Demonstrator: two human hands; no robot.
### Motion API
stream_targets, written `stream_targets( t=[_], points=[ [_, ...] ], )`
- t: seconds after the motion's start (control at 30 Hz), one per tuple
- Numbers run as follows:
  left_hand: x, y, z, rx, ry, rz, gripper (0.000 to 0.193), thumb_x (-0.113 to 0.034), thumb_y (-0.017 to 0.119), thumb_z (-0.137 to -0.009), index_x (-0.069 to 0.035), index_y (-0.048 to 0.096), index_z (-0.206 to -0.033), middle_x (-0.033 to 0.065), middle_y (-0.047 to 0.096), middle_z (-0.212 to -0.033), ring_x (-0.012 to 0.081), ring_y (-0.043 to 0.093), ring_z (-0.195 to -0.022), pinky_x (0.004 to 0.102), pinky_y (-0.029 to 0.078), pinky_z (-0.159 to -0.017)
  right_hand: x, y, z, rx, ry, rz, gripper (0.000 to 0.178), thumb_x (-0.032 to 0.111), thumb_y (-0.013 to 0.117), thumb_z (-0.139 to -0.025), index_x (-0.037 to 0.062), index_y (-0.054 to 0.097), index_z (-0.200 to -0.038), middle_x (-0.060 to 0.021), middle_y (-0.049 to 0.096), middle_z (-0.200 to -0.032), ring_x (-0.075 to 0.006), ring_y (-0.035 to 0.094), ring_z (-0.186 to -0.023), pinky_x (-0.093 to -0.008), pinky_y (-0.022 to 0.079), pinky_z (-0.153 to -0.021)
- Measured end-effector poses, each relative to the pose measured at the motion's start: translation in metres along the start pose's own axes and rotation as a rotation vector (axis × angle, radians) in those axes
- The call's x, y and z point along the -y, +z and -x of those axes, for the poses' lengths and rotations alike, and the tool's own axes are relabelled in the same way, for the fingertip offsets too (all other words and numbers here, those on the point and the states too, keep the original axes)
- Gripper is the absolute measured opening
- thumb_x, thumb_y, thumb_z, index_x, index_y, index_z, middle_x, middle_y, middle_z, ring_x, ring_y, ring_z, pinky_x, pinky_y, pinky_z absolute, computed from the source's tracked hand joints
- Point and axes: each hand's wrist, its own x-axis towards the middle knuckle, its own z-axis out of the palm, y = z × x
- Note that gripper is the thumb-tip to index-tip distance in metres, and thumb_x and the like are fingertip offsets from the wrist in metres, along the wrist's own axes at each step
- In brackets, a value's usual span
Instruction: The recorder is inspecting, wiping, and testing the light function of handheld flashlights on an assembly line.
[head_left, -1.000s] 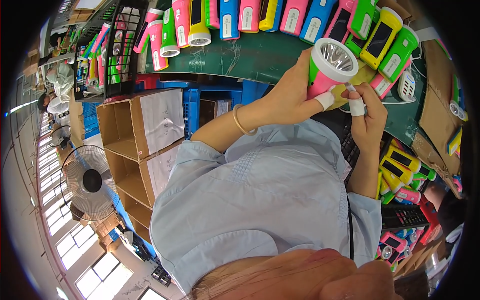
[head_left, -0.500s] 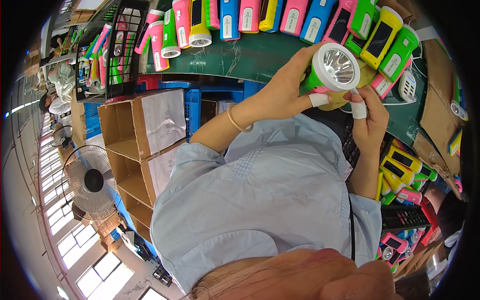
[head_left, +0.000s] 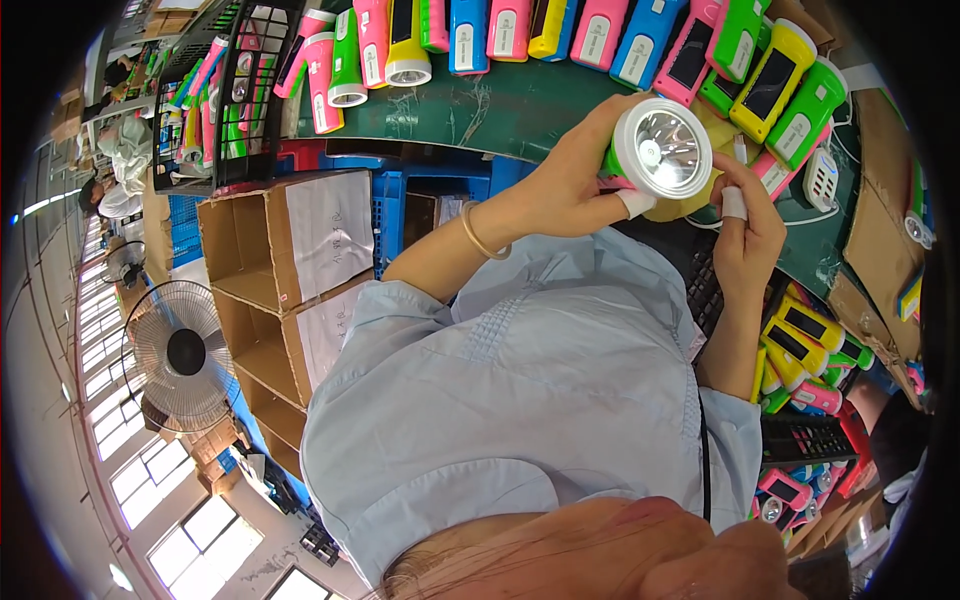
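Open brown cardboard boxes (head_left: 270, 290) with white paper labels (head_left: 330, 232) stand stacked beside the green table (head_left: 520, 110).

The left hand (head_left: 570, 185) hides most of the green torch (head_left: 655, 150) body; only its lens shows clearly

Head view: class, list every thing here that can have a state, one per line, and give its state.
green flashlight: held up, lens toward the camera
left hand: closed round the flashlight's body
right hand: open, taped finger raised beside the lens
cardboard boxes: open, stacked
floor fan: upright; spinning or not, cannot tell
row of flashlights: lying side by side on the green table
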Motion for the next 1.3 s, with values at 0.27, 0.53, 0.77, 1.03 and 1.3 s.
stream_targets(
  t=[0.27, 0.53, 0.77, 1.03, 1.3],
  points=[
    [-0.005, 0.002, 0.002, -0.031, -0.122, 0.069, 0.067, -0.009, 0.068, -0.072, 0.0, 0.031, -0.126, 0.0105, 0.047, -0.115, 0.017, 0.046, -0.107, 0.0306, 0.037, -0.091, 0.0, 0.002, 0.0, 0.039, 0.038, -0.008, 0.038, -0.01, 0.041, -0.074, 0.0067, 0.061, -0.102, -0.0023, 0.047, -0.067, -0.0093, 0.045, -0.06, -0.0201, 0.035, -0.053],
    [-0.006, 0.001, 0.002, -0.004, -0.193, 0.096, 0.064, -0.012, 0.066, -0.072, 0.002, 0.032, -0.124, 0.0133, 0.048, -0.112, 0.0189, 0.047, -0.105, 0.0313, 0.037, -0.09, -0.007, 0.004, 0.002, 0.046, 0.036, 0.026, 0.038, -0.011, 0.042, -0.073, 0.0066, 0.061, -0.101, -0.0031, 0.048, -0.068, -0.0105, 0.046, -0.06, -0.0211, 0.036, -0.054],
    [-0.01, -0.007, 0.003, 0.012, -0.428, 0.043, 0.054, -0.018, 0.063, -0.077, 0.003, 0.035, -0.118, 0.0144, 0.056, -0.095, 0.0214, 0.058, -0.084, 0.0324, 0.047, -0.074, -0.016, 0.005, 0.004, 0.121, 0.033, 0.105, 0.037, -0.01, 0.041, -0.074, 0.006, 0.06, -0.102, -0.0078, 0.052, -0.072, -0.0166, 0.052, -0.065, -0.0247, 0.041, -0.06],
    [-0.055, -0.189, 0.133, -1.326, -0.069, 0.672, 0.04, -0.028, 0.045, -0.086, 0.004, 0.04, -0.11, 0.0208, 0.055, -0.097, 0.0337, 0.056, -0.086, 0.0463, 0.046, -0.082, -0.038, 0.006, 0.014, 0.157, 0.195, 0.058, 0.037, -0.008, 0.037, -0.076, 0.0053, 0.06, -0.102, -0.0056, 0.052, -0.073, -0.0125, 0.049, -0.064, -0.0226, 0.04, -0.06],
    [-0.026, -0.211, 0.129, -1.35, -0.023, 0.271, 0.046, -0.013, 0.047, -0.086, 0.011, 0.031, -0.122, 0.0274, 0.041, -0.117, 0.0407, 0.046, -0.108, 0.0478, 0.043, -0.09, -0.044, 0.017, 0.012, 0.13, 0.182, 0.106, 0.033, -0.006, 0.039, -0.076, 0.0044, 0.061, -0.098, -0.0076, 0.052, -0.071, -0.0155, 0.051, -0.064, -0.0246, 0.041, -0.061]
  ],
)
